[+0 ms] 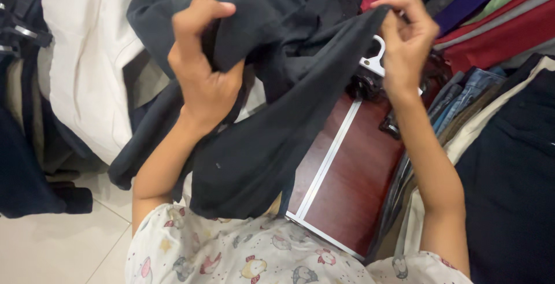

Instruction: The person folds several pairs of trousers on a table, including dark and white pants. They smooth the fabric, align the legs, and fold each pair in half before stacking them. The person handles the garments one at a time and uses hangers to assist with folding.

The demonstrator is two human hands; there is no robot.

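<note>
Looking down from the head view, we start at the far left, where dark garments (23,162) hang over a pale tiled floor (52,243), and just beside them a cream-white cloth (87,58) drapes downward. Next comes our left hand (202,67), raised with its back toward us, fingers curled and closed around a bunched fold of the black garment (272,128). That garment is stretched between both our hands in front of our chest; its loose bulk sags below the left wrist and hangs down over our lap, covering part of our printed pale top (231,255). Under the cloth, a dark red-brown panel (352,185) with a white strip running along it lies tilted, its lower corner close to our body. Near its upper end a white plastic hanger (376,58) shows, partly hidden behind the black fabric. Our right hand (404,41) is lifted at about the same height as the left, thumb and fingertips pressed together, pinching the upper edge of the black garment. Farther right, folded jeans and trousers (462,99) are stacked on edge, a navy piece (514,174) fills the lower right, and red, purple and green fabrics (491,6) lie across the top right corner.
</note>
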